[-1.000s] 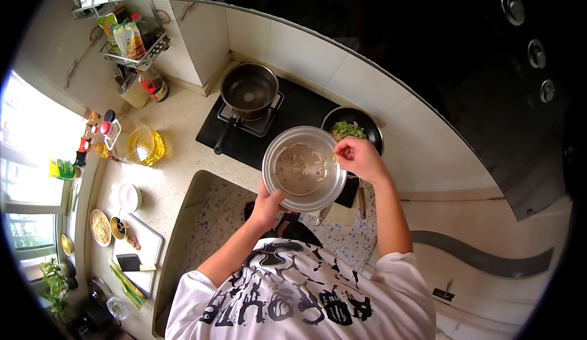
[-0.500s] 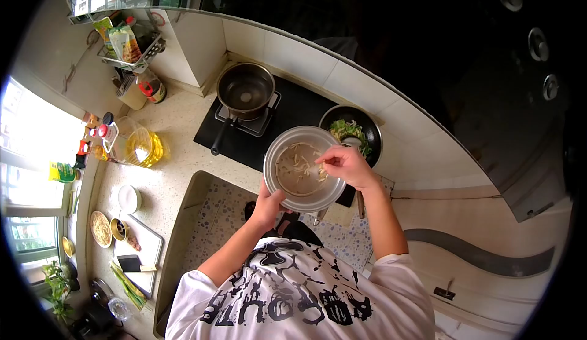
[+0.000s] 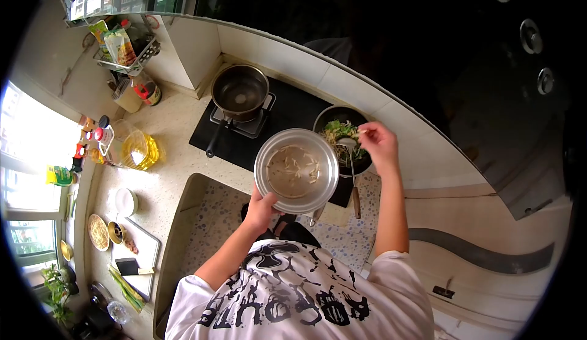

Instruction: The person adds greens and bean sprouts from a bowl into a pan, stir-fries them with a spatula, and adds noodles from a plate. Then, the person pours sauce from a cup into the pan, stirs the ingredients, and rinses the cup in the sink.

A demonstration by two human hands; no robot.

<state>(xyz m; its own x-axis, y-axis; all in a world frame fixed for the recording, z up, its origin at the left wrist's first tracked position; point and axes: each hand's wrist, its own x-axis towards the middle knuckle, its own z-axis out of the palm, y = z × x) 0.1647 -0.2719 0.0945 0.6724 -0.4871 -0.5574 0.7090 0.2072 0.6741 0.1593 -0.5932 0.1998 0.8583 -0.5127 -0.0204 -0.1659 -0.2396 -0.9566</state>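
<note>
My left hand (image 3: 262, 210) grips the near left rim of a wide metal bowl (image 3: 287, 204), held up in front of the stove. Cloudy water and pale thin strips (image 3: 302, 168) lie in the bowl. To its right, my right hand (image 3: 380, 144) is over the edge of a dark frying pan (image 3: 323, 115), its fingertips pinched around a small pale bit, likely one of those strips. Green and pale shredded food (image 3: 336, 131) fills part of the pan. A spatula (image 3: 356, 202) rests in it, handle toward me.
An uncovered pot (image 3: 241, 89) sits on the left burner, its handle sticking out toward me. On the counter at left are an oil jug (image 3: 142, 150), a white bowl (image 3: 126, 202), and a cutting board (image 3: 145, 242) with a cleaver (image 3: 128, 266). A dark cabinet hangs overhead.
My right hand has moved out of the bowl, rightward and up to the frying pan, with something small in its fingers. The bowl has shifted slightly left in view.
</note>
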